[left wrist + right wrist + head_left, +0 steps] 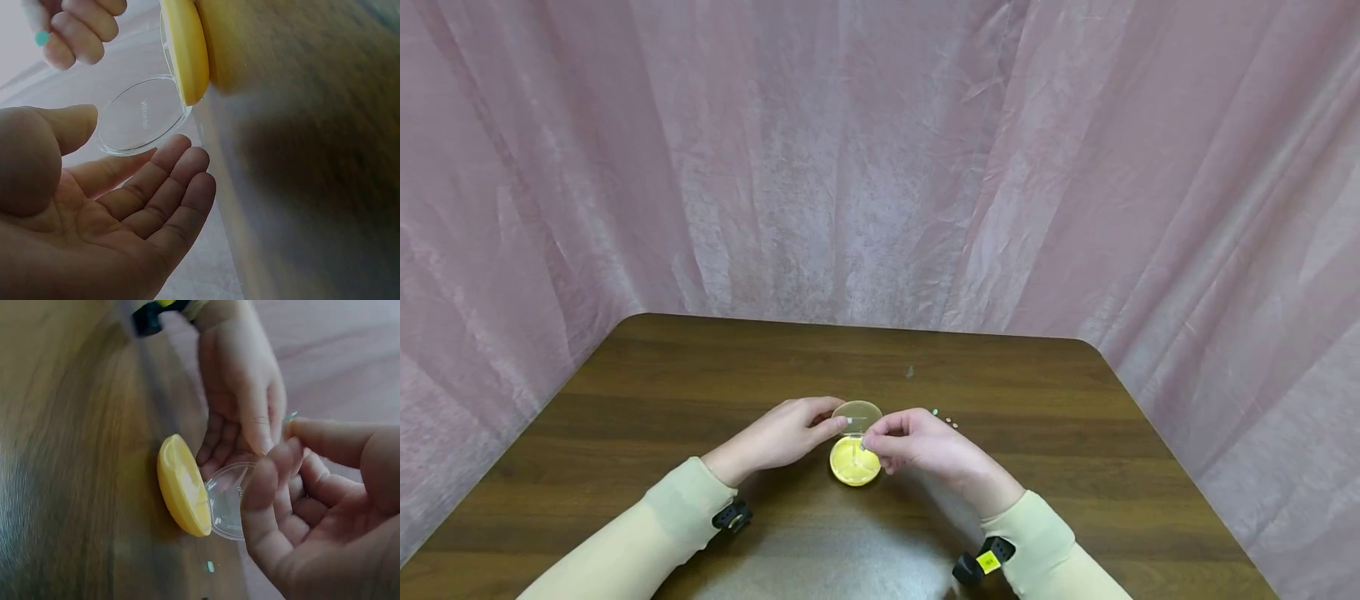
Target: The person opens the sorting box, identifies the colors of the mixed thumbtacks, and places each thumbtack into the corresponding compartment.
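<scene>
Yellow case [854,473], lid [861,408] raised, well short of table [737,350]'s far edge.
Right hand [921,446] pinches green piece [42,39]; left hand [790,435]'s thumb and fingers stand apart at lid, contact unclear.

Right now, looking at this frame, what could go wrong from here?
The small green piece is pinched at the tips of the right hand, so it might slip and miss the yellow case. The raised clear lid is close to the left hand; a bump could tip the case. Loose pieces near the right hand might get brushed away.
</scene>
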### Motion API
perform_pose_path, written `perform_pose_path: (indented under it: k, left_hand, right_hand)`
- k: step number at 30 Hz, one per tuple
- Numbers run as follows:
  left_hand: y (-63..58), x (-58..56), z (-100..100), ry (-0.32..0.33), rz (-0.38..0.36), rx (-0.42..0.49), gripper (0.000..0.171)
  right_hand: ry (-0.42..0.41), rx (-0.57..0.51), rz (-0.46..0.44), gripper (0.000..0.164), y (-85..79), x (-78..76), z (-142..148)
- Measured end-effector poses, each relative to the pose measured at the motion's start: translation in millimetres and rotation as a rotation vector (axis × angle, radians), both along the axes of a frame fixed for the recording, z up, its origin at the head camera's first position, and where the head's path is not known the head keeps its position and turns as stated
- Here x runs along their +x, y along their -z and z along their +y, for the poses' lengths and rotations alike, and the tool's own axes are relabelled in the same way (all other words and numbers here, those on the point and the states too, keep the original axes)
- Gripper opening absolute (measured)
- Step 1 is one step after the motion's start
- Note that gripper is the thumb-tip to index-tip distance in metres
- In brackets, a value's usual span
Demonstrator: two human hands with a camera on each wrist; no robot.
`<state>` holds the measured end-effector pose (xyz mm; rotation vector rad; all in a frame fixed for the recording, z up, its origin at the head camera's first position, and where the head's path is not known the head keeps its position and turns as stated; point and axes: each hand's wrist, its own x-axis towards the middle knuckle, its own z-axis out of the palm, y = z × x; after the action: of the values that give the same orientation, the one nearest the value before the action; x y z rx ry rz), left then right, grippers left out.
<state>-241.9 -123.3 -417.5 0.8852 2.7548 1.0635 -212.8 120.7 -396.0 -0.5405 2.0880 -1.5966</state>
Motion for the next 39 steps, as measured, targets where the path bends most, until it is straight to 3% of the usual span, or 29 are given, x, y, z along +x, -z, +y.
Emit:
perform_pose_path:
  k: [3, 8, 13, 16, 22, 28, 34, 39]
  left_hand:
    - [0.1, -0.4, 0.2, -0.001, 0.005, -0.005, 0.033]
    - [0.7, -1.7, 0.5, 0.004, 0.024, -0.003, 0.032]
    - [1.3, -2.1, 0.7, 0.003, 0.046, -0.009, 0.032]
    - [1.9, -2.0, 0.9, -0.005, 0.048, -0.015, 0.033]
    - [3.3, -2.3, 0.6, -0.013, 0.038, -0.023, 0.033]
    - [5.9, -2.2, 0.1, -0.01, 0.035, -0.032, 0.034]
    - [8.5, -2.6, -0.3, -0.004, 0.025, -0.021, 0.034]
    - [10.4, -2.4, -1.0, -0.007, 0.012, -0.013, 0.035]
  right_hand:
    - [0.03, 0.22, 0.224, 0.024, -3.3, 5.6, -7.7]
    - [0.058, 0.468, 0.527, 0.01, -2.6, 10.0, -16.1]
    - [0.086, 0.649, 0.744, 0.011, 5.1, 11.7, -21.9]
    - [0.093, 0.71, 0.818, 0.013, 10.0, 12.9, -24.3]
    - [0.091, 0.758, 0.856, 0.015, 14.6, 14.4, -24.8]
    - [0.04, 0.724, 0.811, 0.01, 11.2, 11.6, -18.7]
    - [0.085, 0.723, 0.78, 0.007, 1.2, 4.9, -5.7]
    - [0.136, 0.73, 0.763, 0.013, -4.9, -1.3, 5.4]
